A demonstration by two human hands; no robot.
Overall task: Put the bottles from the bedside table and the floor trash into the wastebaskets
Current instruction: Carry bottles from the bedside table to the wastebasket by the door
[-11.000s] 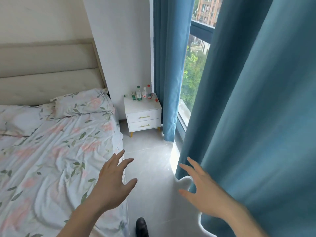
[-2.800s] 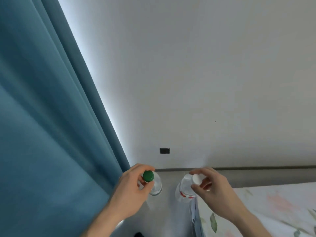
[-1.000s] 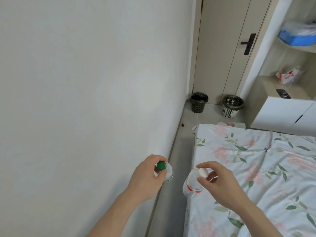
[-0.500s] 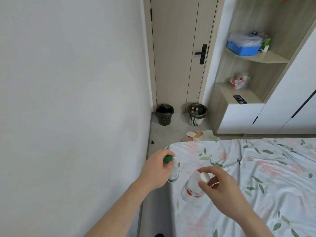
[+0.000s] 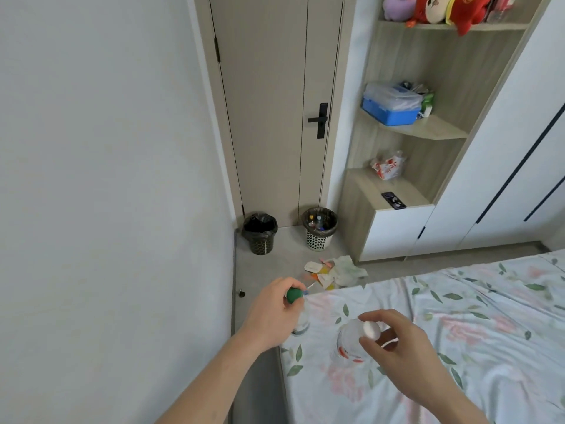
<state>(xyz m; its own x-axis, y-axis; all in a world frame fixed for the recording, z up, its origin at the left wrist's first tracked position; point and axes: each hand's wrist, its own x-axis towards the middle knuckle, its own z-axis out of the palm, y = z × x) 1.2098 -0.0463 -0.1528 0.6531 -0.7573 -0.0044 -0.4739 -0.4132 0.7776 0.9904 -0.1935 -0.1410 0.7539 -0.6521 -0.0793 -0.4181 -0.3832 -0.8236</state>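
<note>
My left hand (image 5: 270,315) grips a clear bottle with a green cap (image 5: 294,296) by its neck, hanging over the bed's corner. My right hand (image 5: 400,344) pinches a clear bottle with a white cap (image 5: 350,341) and a red label by its top, above the flowered bedsheet. Two wastebaskets stand by the door: a black one (image 5: 260,234) with a black liner on the left, a white one (image 5: 319,229) holding several bottles on the right. Floor trash (image 5: 334,270), paper scraps and wrappers, lies just in front of the white basket.
A white wall runs along my left, leaving a narrow floor strip beside the bed (image 5: 458,332). A closed door (image 5: 275,102) stands behind the baskets. A wooden shelf unit (image 5: 409,133) and a white wardrobe (image 5: 504,148) fill the right.
The view has swung further toward the door and shelves, and the baskets and floor trash look nearer. Both hands still hold their bottles the same way.
</note>
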